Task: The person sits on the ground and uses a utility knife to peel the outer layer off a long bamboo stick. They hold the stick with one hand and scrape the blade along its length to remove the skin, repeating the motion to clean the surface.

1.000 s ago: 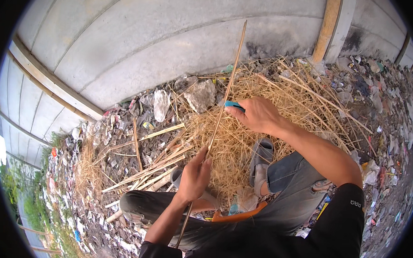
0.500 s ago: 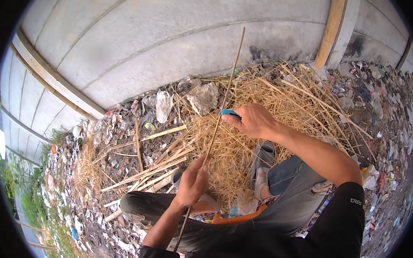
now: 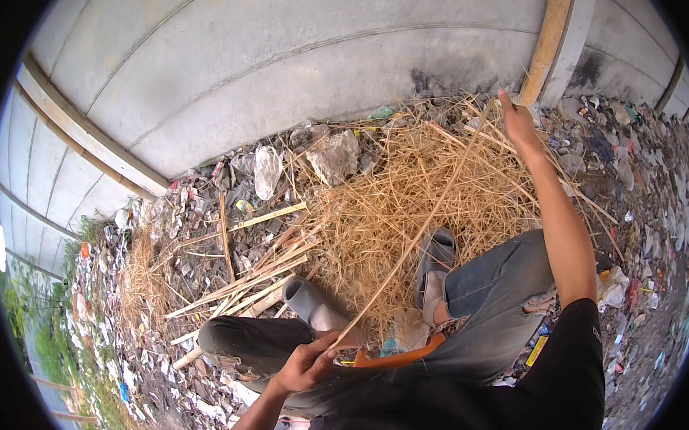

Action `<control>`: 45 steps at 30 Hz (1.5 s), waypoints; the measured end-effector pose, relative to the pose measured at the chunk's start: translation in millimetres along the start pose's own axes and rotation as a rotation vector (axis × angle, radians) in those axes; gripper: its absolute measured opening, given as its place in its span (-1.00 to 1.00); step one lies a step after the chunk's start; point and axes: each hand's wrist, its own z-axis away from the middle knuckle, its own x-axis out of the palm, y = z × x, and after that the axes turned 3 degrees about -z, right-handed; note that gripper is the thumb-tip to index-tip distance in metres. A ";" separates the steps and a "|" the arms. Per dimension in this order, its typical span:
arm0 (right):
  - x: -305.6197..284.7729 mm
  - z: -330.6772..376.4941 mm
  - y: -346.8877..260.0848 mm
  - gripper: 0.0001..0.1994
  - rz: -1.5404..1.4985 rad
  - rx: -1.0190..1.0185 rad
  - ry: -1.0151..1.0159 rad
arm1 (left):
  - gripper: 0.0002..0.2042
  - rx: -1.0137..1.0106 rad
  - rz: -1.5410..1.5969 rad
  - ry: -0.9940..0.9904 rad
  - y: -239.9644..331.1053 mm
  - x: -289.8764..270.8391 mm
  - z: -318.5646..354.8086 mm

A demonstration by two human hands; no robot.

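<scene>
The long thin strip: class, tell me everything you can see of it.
The long thin strip is pale brown, looks like wood or bamboo, and seems whole and slightly bowed. The left hand grips its near end; from there it slants up and rightward, passing over the straw pile in view, towards the right hand. Whether that hand touches its far tip is unclear.

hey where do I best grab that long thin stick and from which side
Probably mid-length on the thin stick, coming from above, pinching across it. It is slender, slants up and right in view, and its middle shows uncovered between the left hand on its lower part and the right hand by its upper end.
</scene>
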 end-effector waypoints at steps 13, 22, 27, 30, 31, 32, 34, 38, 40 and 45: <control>31.6 216.8 -128.8 -0.28 -0.058 -0.586 -0.869 | -0.50 0.054 0.025 0.207 20.9 -10.7 -47.3; 48.8 247.1 -115.9 -0.31 -0.141 -0.765 -0.918 | -0.51 0.049 0.012 0.250 2.7 -16.2 -27.4; 56.4 258.0 -111.7 -0.31 -0.060 -0.869 -0.807 | -0.49 0.056 -0.004 0.277 5.3 -11.8 -32.7; 56.3 234.6 -120.6 -0.34 0.048 -0.743 -0.871 | -0.48 0.048 -0.044 0.321 -6.6 -13.5 -28.0; 57.0 224.6 -123.8 -0.35 0.093 -0.672 -0.916 | -0.48 0.040 -0.044 0.334 -6.9 -13.5 -25.2; 66.6 217.2 -109.0 -0.35 0.020 -0.783 -0.775 | -0.47 0.040 -0.047 0.330 -3.7 -13.2 -27.6; 77.7 208.2 -99.5 -0.33 0.049 -0.752 -0.734 | -0.46 0.023 -0.019 0.330 -1.5 -12.9 -26.1; 75.4 115.2 -83.0 -0.26 0.145 -0.415 -0.549 | -0.46 -0.039 0.052 0.247 3.6 -14.3 2.2; 59.2 80.9 -71.1 -0.25 0.182 -0.354 -0.445 | -0.46 -0.053 0.029 0.184 -10.8 -15.8 27.0; 63.6 70.7 -70.8 -0.24 0.247 -0.425 -0.294 | -0.49 -0.097 0.136 0.194 -4.6 -12.1 44.7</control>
